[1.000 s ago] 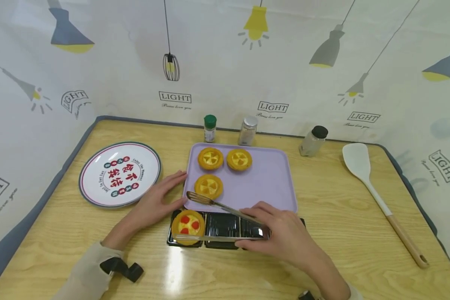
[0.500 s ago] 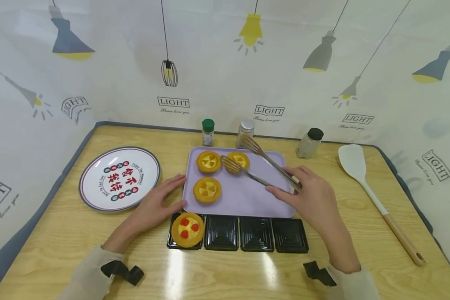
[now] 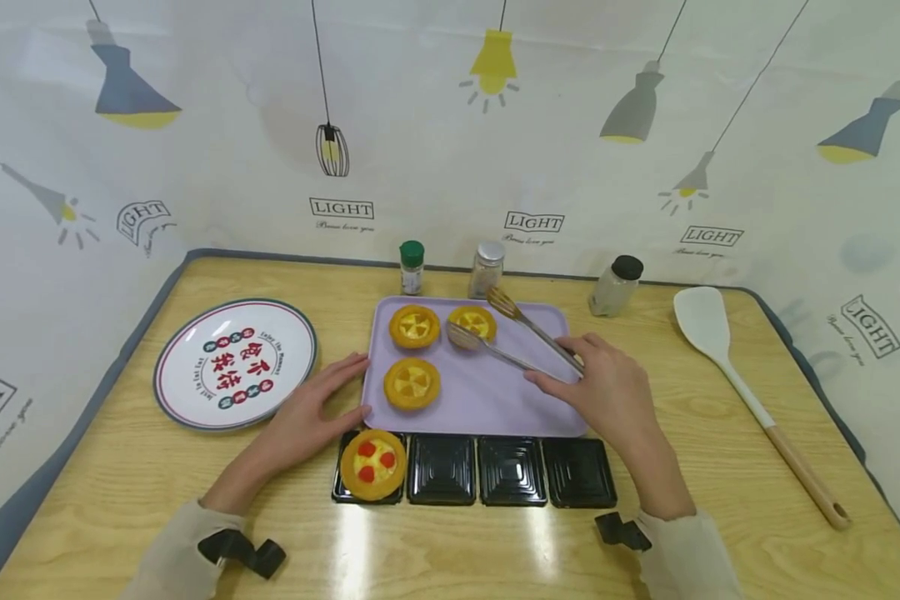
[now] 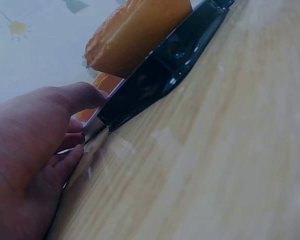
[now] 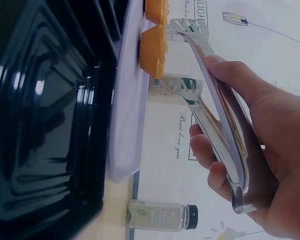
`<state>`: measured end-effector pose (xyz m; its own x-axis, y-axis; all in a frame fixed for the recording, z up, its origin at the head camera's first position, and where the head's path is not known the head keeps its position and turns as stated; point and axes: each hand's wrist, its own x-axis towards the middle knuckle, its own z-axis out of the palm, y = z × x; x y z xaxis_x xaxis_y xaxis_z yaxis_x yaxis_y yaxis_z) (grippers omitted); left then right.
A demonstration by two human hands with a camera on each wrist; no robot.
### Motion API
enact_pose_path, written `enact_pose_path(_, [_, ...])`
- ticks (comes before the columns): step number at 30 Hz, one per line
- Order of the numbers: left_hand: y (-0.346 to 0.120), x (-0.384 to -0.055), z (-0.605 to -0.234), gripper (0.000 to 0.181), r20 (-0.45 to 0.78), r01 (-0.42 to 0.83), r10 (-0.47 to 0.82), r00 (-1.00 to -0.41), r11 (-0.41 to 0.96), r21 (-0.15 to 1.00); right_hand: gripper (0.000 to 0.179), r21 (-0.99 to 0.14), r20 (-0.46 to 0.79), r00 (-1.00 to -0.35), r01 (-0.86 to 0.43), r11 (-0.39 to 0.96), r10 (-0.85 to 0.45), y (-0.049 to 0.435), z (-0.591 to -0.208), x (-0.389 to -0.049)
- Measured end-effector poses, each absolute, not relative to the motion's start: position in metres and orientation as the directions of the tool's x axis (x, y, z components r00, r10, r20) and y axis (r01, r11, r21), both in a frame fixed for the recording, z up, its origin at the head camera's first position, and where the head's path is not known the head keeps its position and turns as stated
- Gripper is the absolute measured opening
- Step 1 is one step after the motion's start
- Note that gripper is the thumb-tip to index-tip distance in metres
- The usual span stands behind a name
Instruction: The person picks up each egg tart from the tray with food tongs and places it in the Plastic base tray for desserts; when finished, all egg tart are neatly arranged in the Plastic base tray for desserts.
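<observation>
My right hand grips metal food tongs, their arms spread apart. In the head view the tong tips flank the right-hand yellow-topped egg tart at the back of a lilac tray. In the right wrist view the tips stand above the tarts. Two more such tarts, a back left tart and a front tart, lie on the tray. My left hand touches the tray's left edge with extended fingers. In front, a tart with red pieces sits in the leftmost black plastic compartment.
Other black compartments line the tray's front. A printed plate lies left. Behind stand a green-capped bottle, a silver-capped jar and a black-capped bottle. A white spatula with a wooden handle lies right.
My right hand has carried the tongs from the red-topped tart up over the tray to the back right tart, and their tips have lowered slightly. The left hand stays at the tray's edge.
</observation>
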<state>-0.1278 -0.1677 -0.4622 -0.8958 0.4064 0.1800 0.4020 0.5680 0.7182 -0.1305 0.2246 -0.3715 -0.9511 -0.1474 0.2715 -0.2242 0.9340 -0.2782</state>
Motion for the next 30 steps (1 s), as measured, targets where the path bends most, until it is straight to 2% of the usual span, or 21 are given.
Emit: enact_pose_path(30, [-0.1679, -0.1274, -0.4625, 0.066, 0.181, 0.403, 0.405, -0.896, 0.572, 0.715, 0.062, -0.253, 0.213, -0.964, -0.213, 0.944, -0.160, 0.2242, -0.3796, -0.1353])
